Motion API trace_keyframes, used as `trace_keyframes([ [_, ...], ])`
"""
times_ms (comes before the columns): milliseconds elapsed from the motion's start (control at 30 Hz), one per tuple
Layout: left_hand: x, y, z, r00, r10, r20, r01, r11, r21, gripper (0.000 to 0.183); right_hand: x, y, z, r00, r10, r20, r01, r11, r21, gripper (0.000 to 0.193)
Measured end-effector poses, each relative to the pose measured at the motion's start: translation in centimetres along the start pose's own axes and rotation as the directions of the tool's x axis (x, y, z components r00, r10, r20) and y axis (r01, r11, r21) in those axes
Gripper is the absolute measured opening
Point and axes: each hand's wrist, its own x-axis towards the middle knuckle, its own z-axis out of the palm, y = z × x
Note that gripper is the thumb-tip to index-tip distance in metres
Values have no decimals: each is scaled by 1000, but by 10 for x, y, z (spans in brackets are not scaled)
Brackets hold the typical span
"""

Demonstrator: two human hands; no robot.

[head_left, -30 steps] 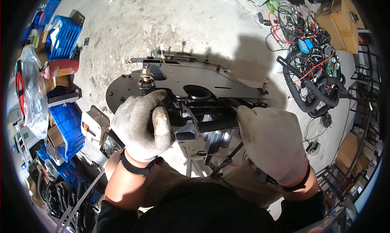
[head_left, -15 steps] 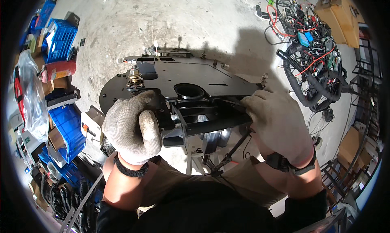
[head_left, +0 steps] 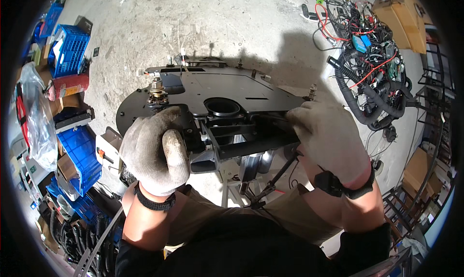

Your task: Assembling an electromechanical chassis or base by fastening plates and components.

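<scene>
A broad black metal plate assembly [head_left: 217, 89] lies before me, with a round opening [head_left: 222, 107] near its front edge. A bolt with stacked nuts and washers [head_left: 157, 91] rises from its left side, and a smaller bolt [head_left: 312, 92] from its right corner. My left hand [head_left: 155, 151], in a pale, soiled work glove, is closed round the near left edge, beside an open-ended rectangular tube [head_left: 204, 162]. My right hand [head_left: 331, 134], gloved too, is closed on the near right edge; its fingertips are partly hidden. Below the assembly show a metal cylinder and black struts [head_left: 263, 195].
Blue crates [head_left: 79, 156], a red cylinder [head_left: 68, 86] and clear plastic sheeting [head_left: 39, 117] crowd the left. To the right lies a tangled pile of cables and corrugated hose [head_left: 372, 83], near a cardboard box [head_left: 401, 21] and black metal racks [head_left: 432, 137].
The whole view has shifted very slightly. Both hands keep their places on the plate assembly, the right wrist turned a little; nothing is let go.
</scene>
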Motion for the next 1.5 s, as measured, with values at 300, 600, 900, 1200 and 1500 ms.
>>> trace_keyframes([
  [300,-1,0,1,1000,-1,-24,1,1000,-16,22,0,-10,2,983,179,-52,-183,980,-81,23],
  [600,1,2,-3,1000,-1,6,1,1000,3,20,2,-3,-11,955,291,51,-272,933,-236,37],
  [900,0,3,1,1000,-20,-4,19,999,-43,22,-22,-29,-9,988,-126,85,126,992,11,73],
  [1200,-3,1,0,998,-64,9,64,998,-29,22,-1,-22,1,955,-126,268,52,962,269,71],
  [1500,0,1,0,999,-32,1,32,999,-19,20,10,-20,2,938,-185,294,66,925,373,58],
])
